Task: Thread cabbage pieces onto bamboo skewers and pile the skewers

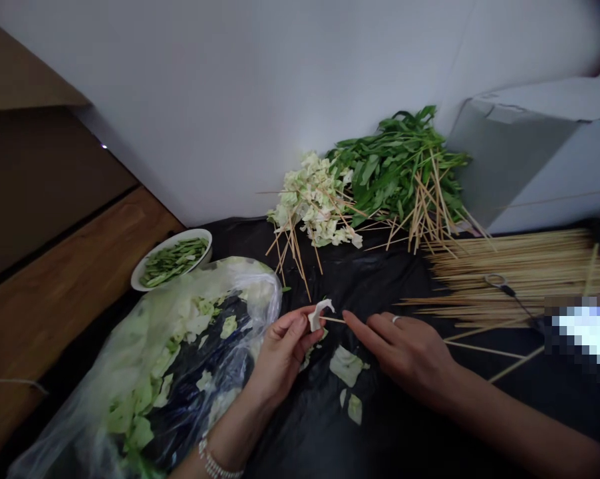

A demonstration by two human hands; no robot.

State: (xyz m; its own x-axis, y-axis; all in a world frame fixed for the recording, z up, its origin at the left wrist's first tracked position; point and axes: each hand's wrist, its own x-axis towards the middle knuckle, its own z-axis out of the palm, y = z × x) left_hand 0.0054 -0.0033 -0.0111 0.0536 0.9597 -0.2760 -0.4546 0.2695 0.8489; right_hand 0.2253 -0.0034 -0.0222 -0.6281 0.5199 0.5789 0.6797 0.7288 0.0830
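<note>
My left hand (283,349) pinches a small pale piece of cabbage (320,313) between thumb and fingers. My right hand (404,349), with a ring on one finger, holds a thin bamboo skewer (334,320) whose tip touches the cabbage piece. Both hands hover over a black plastic sheet (360,279). A clear plastic bag of cut cabbage pieces (180,346) lies just left of my left hand. A few loose cabbage bits (347,366) lie under my hands.
At the back lie skewered cabbage (314,199) and skewered green leaves (400,166). A large pile of bare skewers (519,273) lies at right, with a grey box (544,153) behind. A white bowl of green strips (173,259) stands left, beside wooden floor (55,293).
</note>
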